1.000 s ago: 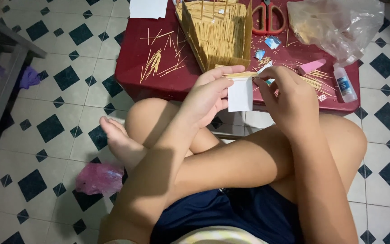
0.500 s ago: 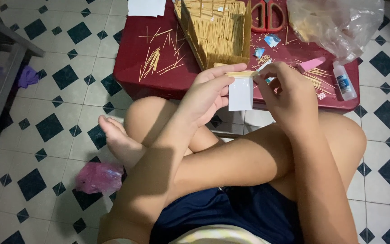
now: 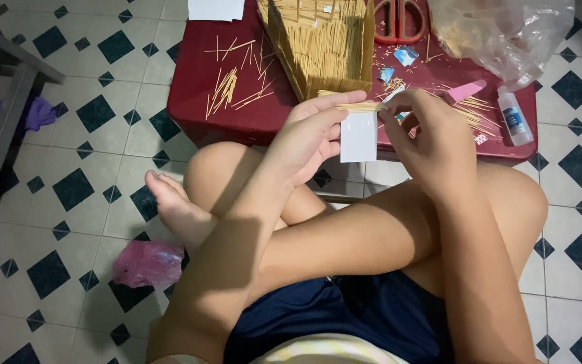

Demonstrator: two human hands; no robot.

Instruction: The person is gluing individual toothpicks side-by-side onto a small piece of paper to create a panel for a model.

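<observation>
Right above the knees, left hand [image 3: 308,138] is pinching a small white card [image 3: 358,137] with a row of thin sticks [image 3: 360,106] along its top edge, right hand [image 3: 429,135] nipping that row's other end. Just behind: red table [image 3: 200,94], stick-built model [image 3: 321,44], glue bottle [image 3: 514,118].

Packages and labels on and around the low red table

A small clear glue bottle [image 3: 513,118] with a white cap and a blue label lies at the table's right edge. Just beyond it, at the far right, sits a crumpled clear plastic bag [image 3: 503,30]. Small blue-and-white torn wrapper scraps [image 3: 399,64] lie near the table's middle. On the tiled floor to the near left lies a crumpled pink plastic bag [image 3: 148,264]. No signs or screens are visible.
</observation>
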